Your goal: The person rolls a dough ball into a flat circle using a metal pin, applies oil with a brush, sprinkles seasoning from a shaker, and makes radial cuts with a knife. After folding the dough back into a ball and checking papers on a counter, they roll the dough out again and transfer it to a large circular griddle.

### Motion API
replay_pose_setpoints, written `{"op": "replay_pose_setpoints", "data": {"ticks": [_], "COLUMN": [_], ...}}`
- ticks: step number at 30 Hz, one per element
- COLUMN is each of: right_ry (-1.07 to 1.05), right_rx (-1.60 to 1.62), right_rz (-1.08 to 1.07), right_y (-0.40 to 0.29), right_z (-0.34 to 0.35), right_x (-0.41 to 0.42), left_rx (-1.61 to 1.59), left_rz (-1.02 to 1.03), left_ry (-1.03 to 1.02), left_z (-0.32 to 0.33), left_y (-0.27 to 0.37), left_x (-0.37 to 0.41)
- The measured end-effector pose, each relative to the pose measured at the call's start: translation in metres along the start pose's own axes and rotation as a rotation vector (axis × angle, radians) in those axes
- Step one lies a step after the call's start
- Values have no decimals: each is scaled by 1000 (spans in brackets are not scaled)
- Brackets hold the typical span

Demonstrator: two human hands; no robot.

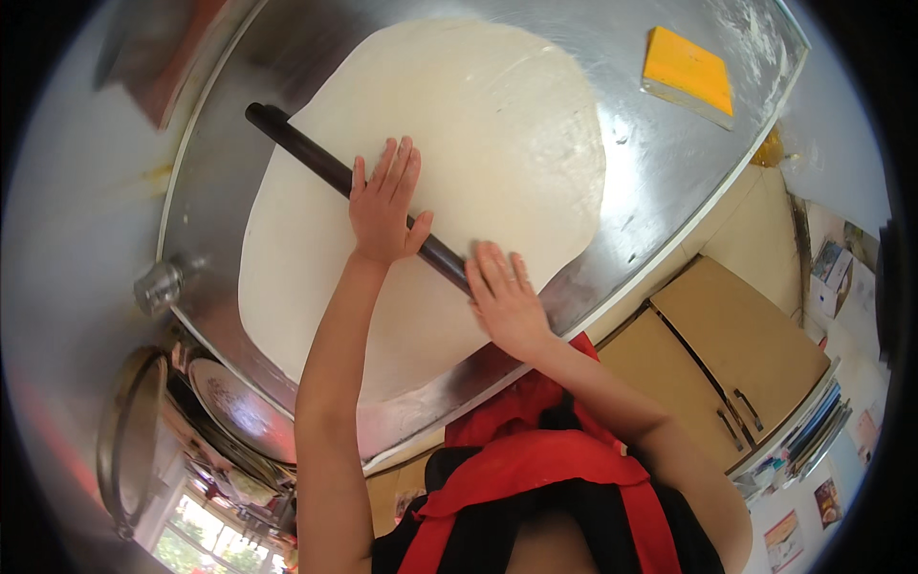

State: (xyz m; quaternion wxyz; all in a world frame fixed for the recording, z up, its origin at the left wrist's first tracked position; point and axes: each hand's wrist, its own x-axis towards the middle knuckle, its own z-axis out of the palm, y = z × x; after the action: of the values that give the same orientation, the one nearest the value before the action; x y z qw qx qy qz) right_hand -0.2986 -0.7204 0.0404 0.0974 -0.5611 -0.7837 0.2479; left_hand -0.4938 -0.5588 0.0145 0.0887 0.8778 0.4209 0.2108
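A large, thin sheet of pale dough [495, 136] is spread over a metal worktop [631, 208]. A dark rolling pin [308, 154] lies slantwise across the sheet, its far end sticking out past the dough's left edge. My left hand [387, 204] rests palm down across the middle of the pin, fingers stretched out and thumb apart. Nearer to me, my right hand [505, 301] is laid flat at the pin's near end, slightly blurred, and hides that end. Neither hand has its fingers wrapped around the pin.
A yellow-topped block [688, 72] sits at the worktop's far right, near scattered flour [753, 43]. A metal cylinder [159, 287] is by the left edge. Large round pans [240, 409] stand below left. Brown cabinet doors [739, 337] are at the right.
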Motion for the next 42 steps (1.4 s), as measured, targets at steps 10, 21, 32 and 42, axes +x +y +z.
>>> {"op": "replay_pose_setpoints", "data": {"ticks": [10, 21, 32, 42], "right_ry": [68, 104, 259, 202], "right_rx": [-123, -98, 4, -166], "right_rz": [220, 150, 51, 150], "right_y": [161, 218, 279, 215], "right_z": [-96, -135, -182, -159], "right_x": [3, 19, 84, 104], "left_rx": [26, -157, 281, -464], "left_rz": [-72, -119, -144, -200], "left_ry": [148, 42, 33, 343], "left_z": [97, 93, 153, 72], "left_y": [43, 56, 102, 120], "left_x": [213, 192, 307, 237]}}
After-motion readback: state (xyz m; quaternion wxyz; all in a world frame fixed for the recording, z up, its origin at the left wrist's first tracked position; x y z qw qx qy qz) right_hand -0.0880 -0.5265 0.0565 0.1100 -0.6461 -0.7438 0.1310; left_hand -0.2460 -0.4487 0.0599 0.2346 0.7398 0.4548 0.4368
